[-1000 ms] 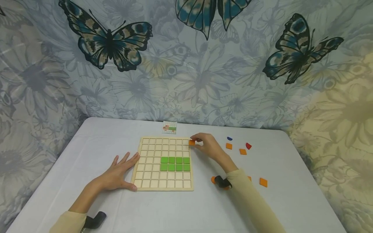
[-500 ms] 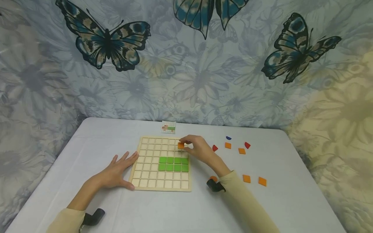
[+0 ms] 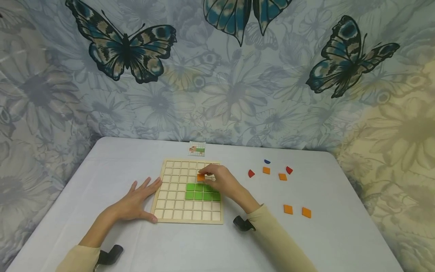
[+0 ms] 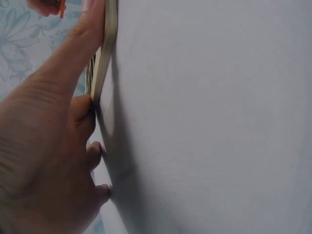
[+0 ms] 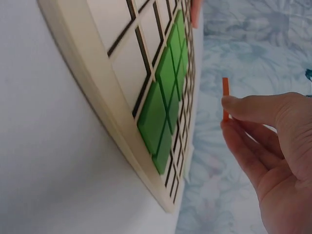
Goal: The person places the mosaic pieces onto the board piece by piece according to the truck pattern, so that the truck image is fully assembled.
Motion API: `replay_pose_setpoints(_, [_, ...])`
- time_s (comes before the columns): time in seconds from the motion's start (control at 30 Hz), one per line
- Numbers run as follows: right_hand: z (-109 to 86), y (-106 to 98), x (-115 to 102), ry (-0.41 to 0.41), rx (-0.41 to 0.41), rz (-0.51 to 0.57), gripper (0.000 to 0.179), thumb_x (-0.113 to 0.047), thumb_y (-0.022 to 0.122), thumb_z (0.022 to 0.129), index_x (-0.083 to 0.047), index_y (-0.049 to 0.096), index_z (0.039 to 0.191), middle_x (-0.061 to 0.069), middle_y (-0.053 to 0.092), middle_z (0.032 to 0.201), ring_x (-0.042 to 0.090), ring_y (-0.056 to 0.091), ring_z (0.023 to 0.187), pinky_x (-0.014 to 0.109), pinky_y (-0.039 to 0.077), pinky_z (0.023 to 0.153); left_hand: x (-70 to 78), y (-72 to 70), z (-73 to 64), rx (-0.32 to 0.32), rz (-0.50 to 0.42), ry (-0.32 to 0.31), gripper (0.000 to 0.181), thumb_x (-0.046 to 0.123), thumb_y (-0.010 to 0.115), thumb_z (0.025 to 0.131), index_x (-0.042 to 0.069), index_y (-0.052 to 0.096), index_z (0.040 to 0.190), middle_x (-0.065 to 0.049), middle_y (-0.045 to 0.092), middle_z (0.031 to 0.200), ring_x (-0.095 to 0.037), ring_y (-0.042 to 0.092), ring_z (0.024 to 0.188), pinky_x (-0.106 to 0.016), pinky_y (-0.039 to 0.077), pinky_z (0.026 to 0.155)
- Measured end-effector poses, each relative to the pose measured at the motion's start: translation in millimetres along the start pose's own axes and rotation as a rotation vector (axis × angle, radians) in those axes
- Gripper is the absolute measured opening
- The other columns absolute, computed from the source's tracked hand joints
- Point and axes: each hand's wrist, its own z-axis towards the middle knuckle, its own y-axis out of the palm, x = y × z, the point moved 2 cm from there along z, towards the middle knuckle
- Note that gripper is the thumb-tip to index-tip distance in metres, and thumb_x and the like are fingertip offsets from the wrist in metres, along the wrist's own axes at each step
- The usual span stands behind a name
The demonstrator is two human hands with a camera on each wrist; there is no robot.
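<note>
Between thumb and fingers my right hand (image 3: 222,180) pinches an orange square tile (image 3: 201,177), held over the wooden grid board (image 3: 171,221). In the right wrist view the tile (image 5: 225,97) appears edge-on, raised off the board's surface. Two rows of green square tiles (image 3: 194,191) fill cells in the right middle of the board; the hand covers part of them. My left hand (image 3: 132,204) lies spread at the board's left edge, fingertips and thumb touching the frame. The left wrist view shows its thumb (image 4: 73,53) along the board's rim (image 4: 108,48).
Behind the board lies a small pattern card (image 3: 197,149). To the right are orange tiles (image 3: 288,209), red pieces (image 3: 251,173) and a blue half-round piece (image 3: 267,161), spread on the white tablecloth (image 3: 190,249). A butterfly-printed backdrop (image 3: 234,94) stands behind the table.
My right hand has carried the orange tile leftward and nearer, from the board's upper right corner to just above the green rows. The left hand has stayed at the board's edge.
</note>
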Motion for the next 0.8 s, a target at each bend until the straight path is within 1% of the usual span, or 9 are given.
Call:
replay_pose_setpoints(0.17, [3.4, 9.8, -5.7, -0.028, -0.012, 0.005, 0.03, 0.003, 0.073, 0.085, -0.002, 0.07, 0.114, 0.007, 0.071, 0.111, 0.021, 0.067, 0.1, 0.029, 0.055, 0.087, -0.4, 1.1, 0.1, 0.004, -0.007, -0.014, 0.129, 0.063, 0.083, 0.053, 0.002, 0.029, 0.153, -0.017, 0.022, 0.16, -0.048, 0.011, 0.145, -0.068, -0.004, 0.112])
replay_pose_setpoints(0.33, [5.4, 15.7, -10.0, -0.02, -0.024, 0.023, 0.029, 0.001, 0.072, 0.086, -0.003, 0.07, 0.115, 0.008, 0.071, 0.112, 0.02, 0.067, 0.099, 0.028, 0.055, 0.086, -0.3, 1.7, -0.3, 0.003, -0.012, -0.009, 0.129, 0.062, 0.083, 0.053, 0.002, 0.028, 0.153, -0.017, 0.022, 0.16, -0.047, 0.01, 0.146, -0.068, -0.005, 0.112])
replay_pose_setpoints(0.47, [6.3, 20.6, -11.5, -0.021, -0.024, 0.007, 0.028, 0.0, 0.071, 0.087, -0.003, 0.07, 0.115, 0.008, 0.072, 0.112, 0.019, 0.068, 0.098, 0.026, 0.055, 0.085, -0.3, 2.5, -0.8, 0.002, -0.013, -0.001, 0.129, 0.062, 0.084, 0.054, 0.002, 0.027, 0.153, -0.018, 0.021, 0.16, -0.047, 0.009, 0.146, -0.068, -0.005, 0.112])
replay_pose_setpoints(0.57, [6.5, 24.7, -12.6, -0.029, -0.034, -0.002, 0.03, -0.001, 0.073, 0.086, -0.003, 0.07, 0.115, 0.008, 0.071, 0.112, 0.019, 0.068, 0.098, 0.026, 0.055, 0.085, -0.5, 2.9, -0.8, 0.004, -0.013, 0.0, 0.129, 0.062, 0.083, 0.054, 0.002, 0.028, 0.153, -0.017, 0.021, 0.16, -0.047, 0.009, 0.146, -0.068, -0.005, 0.112])
replay_pose_setpoints(0.7, [6.4, 28.7, -14.2, -0.038, -0.038, 0.014, 0.032, -0.001, 0.075, 0.084, -0.002, 0.07, 0.115, 0.008, 0.071, 0.112, 0.019, 0.068, 0.099, 0.027, 0.055, 0.086, -0.6, 3.1, -0.3, 0.007, -0.01, -0.003, 0.129, 0.063, 0.083, 0.054, 0.002, 0.028, 0.153, -0.017, 0.021, 0.16, -0.046, 0.01, 0.146, -0.069, -0.005, 0.112])
replay_pose_setpoints(0.8, [8.1, 31.3, -14.7, -0.043, -0.039, 0.014, 0.032, -0.001, 0.075, 0.084, -0.003, 0.07, 0.116, 0.007, 0.071, 0.112, 0.018, 0.068, 0.1, 0.025, 0.054, 0.087, -0.2, 3.2, 0.0, 0.008, -0.005, -0.008, 0.129, 0.063, 0.083, 0.053, 0.002, 0.028, 0.153, -0.017, 0.021, 0.16, -0.046, 0.01, 0.146, -0.068, -0.005, 0.112])
